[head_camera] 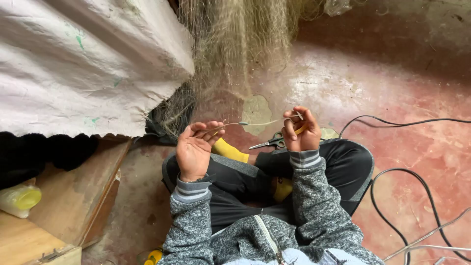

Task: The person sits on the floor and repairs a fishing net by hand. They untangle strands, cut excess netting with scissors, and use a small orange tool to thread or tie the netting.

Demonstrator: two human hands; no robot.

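My left hand [196, 147] is palm up and pinches one end of a thin line [255, 123] with a small green bead on it. The line is stretched across to my right hand [301, 130], which grips its other end together with a small yellow tool. A fine fishing net [235, 44] hangs down from above in front of my hands. Scissors [269, 143] lie on the floor just beyond my right knee. I sit cross-legged in dark trousers and a grey speckled jacket.
A white woven sack [83, 64] bulges at the upper left. Lower left holds a wooden box [73, 201] and a pale yellow bottle [22, 198]. Black cables [392, 196] loop over the worn red concrete floor [392, 98] on the right.
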